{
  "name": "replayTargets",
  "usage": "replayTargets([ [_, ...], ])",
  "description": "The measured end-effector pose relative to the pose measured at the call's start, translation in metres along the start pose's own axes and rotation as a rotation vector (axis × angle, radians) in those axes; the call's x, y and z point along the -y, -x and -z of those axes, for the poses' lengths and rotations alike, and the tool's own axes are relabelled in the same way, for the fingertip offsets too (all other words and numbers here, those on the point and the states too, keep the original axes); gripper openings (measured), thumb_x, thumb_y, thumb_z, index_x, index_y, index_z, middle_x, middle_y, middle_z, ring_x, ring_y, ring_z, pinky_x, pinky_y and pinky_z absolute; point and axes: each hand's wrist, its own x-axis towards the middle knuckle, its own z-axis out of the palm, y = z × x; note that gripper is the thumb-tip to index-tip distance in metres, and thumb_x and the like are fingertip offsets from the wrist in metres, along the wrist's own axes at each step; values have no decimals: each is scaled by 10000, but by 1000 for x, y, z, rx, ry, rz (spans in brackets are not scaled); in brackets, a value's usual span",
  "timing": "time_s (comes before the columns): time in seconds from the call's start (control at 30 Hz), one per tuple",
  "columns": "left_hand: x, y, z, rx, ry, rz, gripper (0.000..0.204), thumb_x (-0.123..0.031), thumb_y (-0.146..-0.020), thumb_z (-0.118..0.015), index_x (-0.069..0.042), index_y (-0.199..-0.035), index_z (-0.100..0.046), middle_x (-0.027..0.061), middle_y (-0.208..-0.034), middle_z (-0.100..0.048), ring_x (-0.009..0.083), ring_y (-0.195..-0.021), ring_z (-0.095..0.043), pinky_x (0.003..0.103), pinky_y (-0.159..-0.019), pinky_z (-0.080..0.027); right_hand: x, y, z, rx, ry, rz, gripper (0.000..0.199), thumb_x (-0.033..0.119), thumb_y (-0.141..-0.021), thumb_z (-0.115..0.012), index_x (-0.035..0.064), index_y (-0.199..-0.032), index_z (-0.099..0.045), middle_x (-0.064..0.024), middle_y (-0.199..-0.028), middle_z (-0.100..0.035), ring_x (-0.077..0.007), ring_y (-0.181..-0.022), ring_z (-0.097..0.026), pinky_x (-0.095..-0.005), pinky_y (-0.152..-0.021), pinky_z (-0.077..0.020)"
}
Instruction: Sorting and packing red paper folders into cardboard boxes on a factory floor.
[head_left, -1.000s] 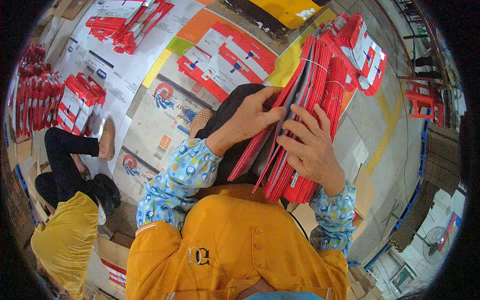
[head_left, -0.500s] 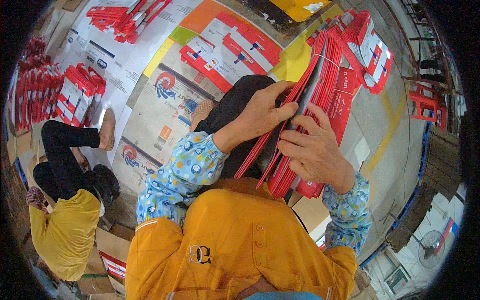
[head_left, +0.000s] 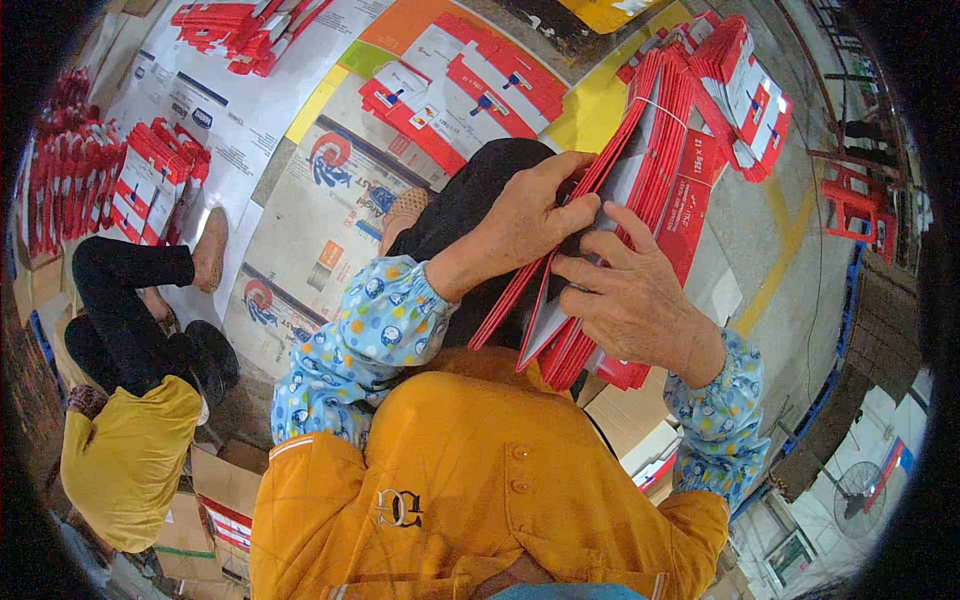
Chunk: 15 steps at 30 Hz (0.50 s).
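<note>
A thick bundle of flat red-and-white cartons (head_left: 655, 135) stands on edge in front of me, with a thin pale band around its far part. My left hand (head_left: 525, 215) pinches the left group of cartons, its thumb on their upper edges. The near end of the bundle fans apart, and a dark gap shows between the groups. On the right, my right hand (head_left: 640, 290) is closed over the carton edges with curled fingers; its fingertips are partly hidden in the gap. Both forearms wear blue patterned sleeve covers.
More flat cartons (head_left: 455, 95) lie ahead on printed sheets. Banded stacks stand at the far right (head_left: 740, 95) and left (head_left: 160, 180). A co-worker in a yellow top (head_left: 130, 460) sits at the left. A red plastic stool (head_left: 855, 205) is at the right.
My right hand has shifted slightly, and its wrist has swung a little to the right. The near ends of the cartons are spread wider, showing a pale inner face. My left hand keeps its hold.
</note>
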Motion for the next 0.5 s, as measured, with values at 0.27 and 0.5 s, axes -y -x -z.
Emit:
replayTargets([
  [0.27, -1, 0, 4, 28, 79, 27, 472, -177, -923, -612, 52, -1321, -503, 149, -1107, -649, 143, -954, -604, 302, -842, -506, 1, 13, -7, -121, -115, -54, 172, 165, -678, -713, 99, -813, -629, -39, -836, -571, -238, -915, -580, -546, -1114, -317],
  [0.5, -3, -2, 10, 82, 272, 151, 535, -159, -870, -694, 38, -1334, -513, 94, -1184, -621, 143, -1063, -572, 288, -935, -466, 8, 20, -25, -234, 28, -128, 243, 235, -685, -800, 132, -849, -654, -40, -914, -551, -200, -858, -590, -497, -1035, -395],
])
